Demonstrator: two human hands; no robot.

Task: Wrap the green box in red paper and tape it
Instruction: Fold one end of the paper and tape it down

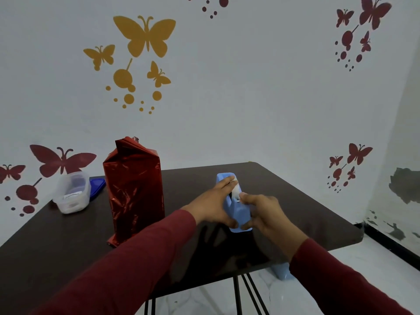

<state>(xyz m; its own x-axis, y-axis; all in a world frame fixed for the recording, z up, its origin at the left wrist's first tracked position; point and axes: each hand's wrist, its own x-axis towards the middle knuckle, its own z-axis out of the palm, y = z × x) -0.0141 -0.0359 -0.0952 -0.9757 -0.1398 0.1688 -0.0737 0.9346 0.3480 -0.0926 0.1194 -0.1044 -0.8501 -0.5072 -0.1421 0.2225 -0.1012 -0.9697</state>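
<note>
The box stands upright at the left of the dark table, fully covered in shiny red paper whose top is loosely folded and sticks up; no green shows. A light blue tape dispenser sits mid-table to its right. My left hand grips the dispenser's left side, fingers reaching along its top toward the white tape roll. My right hand is on the dispenser's right side, with its thumb and forefinger pinching the tape end at the cutter.
A clear plastic container sits at the table's far left with a blue lid lying behind it. The table's right and near edges drop to a white floor. A blue object shows on the floor below the near edge.
</note>
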